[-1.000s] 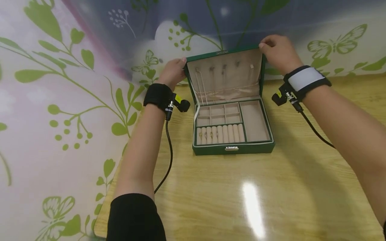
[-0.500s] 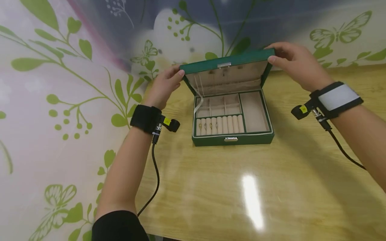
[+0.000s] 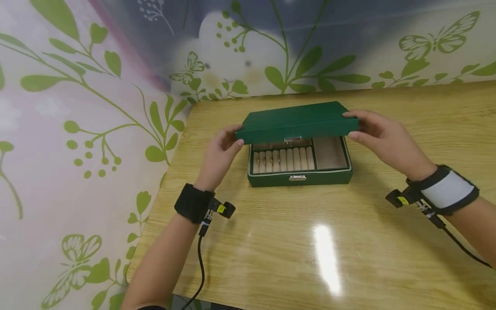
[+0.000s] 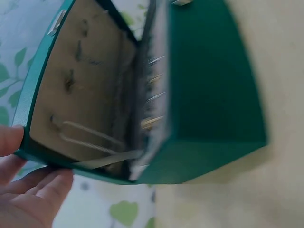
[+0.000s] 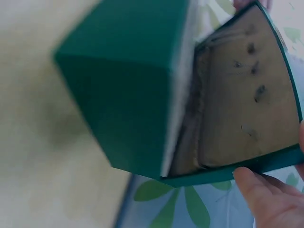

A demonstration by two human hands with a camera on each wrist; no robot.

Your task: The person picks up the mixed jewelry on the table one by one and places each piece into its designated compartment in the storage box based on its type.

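Note:
A green jewelry box (image 3: 267, 180) stands on the table with its lid (image 3: 294, 118) tilted partway down over it. My left hand (image 3: 218, 157) grips the lid's front left corner between thumb and fingers. At the opposite front corner, my right hand (image 3: 391, 140) holds the lid the same way. Several rings (image 3: 271, 160) sit in the beige ring rolls (image 3: 296, 159) at the front. In the left wrist view a chain necklace (image 4: 90, 145) and a ribbon strap (image 4: 107, 160) show inside the lid. The lid hides the rear compartments in the head view.
The wooden table (image 3: 279, 241) meets a wall (image 3: 228, 56) printed with leaves and butterflies behind the box and on the left. Cables (image 3: 201, 267) trail from both wrist cameras.
Both hands have swung the lid forward and down from nearly upright, keeping hold of its front corners. The green top of the lid now shows, and its lining has gone from the head view.

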